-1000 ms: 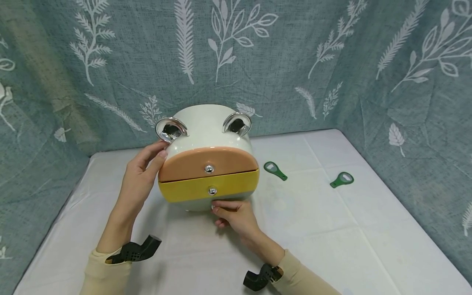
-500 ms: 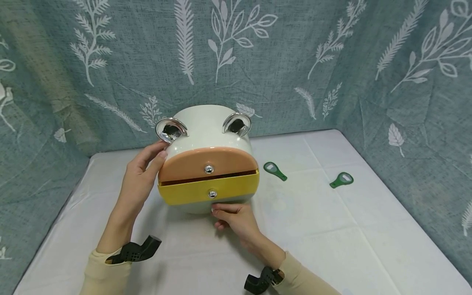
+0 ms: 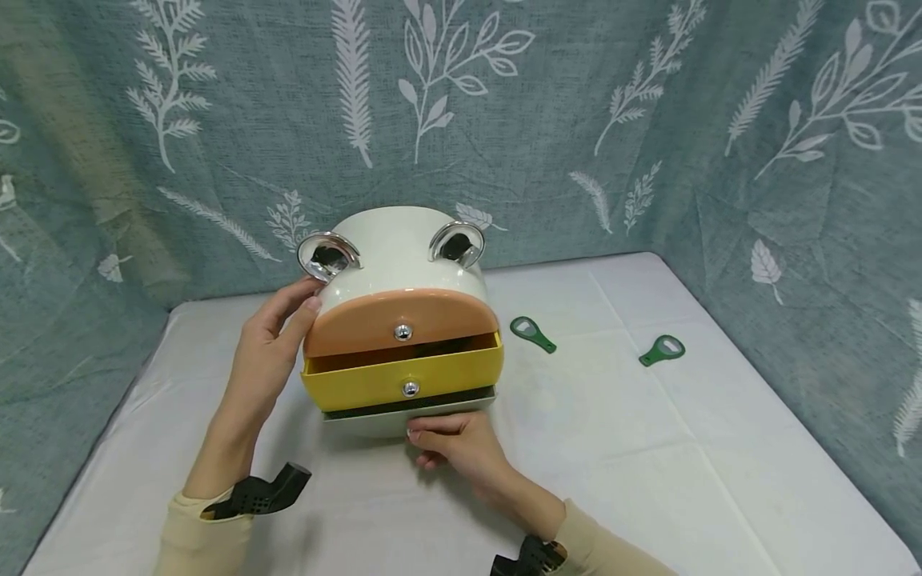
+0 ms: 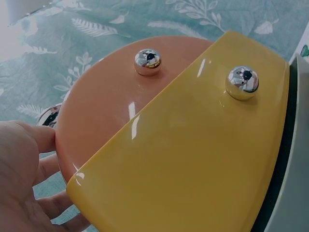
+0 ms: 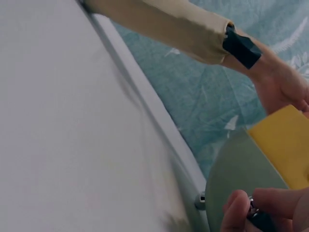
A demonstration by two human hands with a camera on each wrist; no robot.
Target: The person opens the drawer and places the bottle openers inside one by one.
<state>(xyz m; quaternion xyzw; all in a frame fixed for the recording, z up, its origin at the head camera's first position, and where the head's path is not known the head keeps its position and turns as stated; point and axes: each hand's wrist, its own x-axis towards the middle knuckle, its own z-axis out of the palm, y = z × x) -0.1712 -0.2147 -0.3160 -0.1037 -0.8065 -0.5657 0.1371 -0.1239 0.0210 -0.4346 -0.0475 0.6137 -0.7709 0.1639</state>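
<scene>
A frog-shaped drawer box (image 3: 403, 232) with a white body and chrome-ringed eyes stands on the table. Its top orange drawer (image 3: 360, 324) is closed. The yellow drawer (image 3: 360, 384) juts out partway, showing a strip of its inside. Below it, the grey-green bottom drawer (image 3: 367, 424) also sticks out, a dark gap along its top. My left hand (image 3: 270, 344) rests against the box's left side, fingers extended along it below the eye. My right hand (image 3: 468, 448) pinches the small metal knob (image 5: 251, 207) of the bottom drawer between thumb and index finger.
Two green bottle openers lie right of the box: one opener (image 3: 533, 334) close by, another opener (image 3: 661, 350) farther right. A white cloth (image 3: 612, 464) covers the table. Teal leaf-patterned fabric (image 3: 547, 120) hangs behind and at both sides.
The right hand has moved toward me with the bottom drawer's knob. The bottom and yellow drawers have both slid outward, widening their gaps. The left hand stays at the box's side.
</scene>
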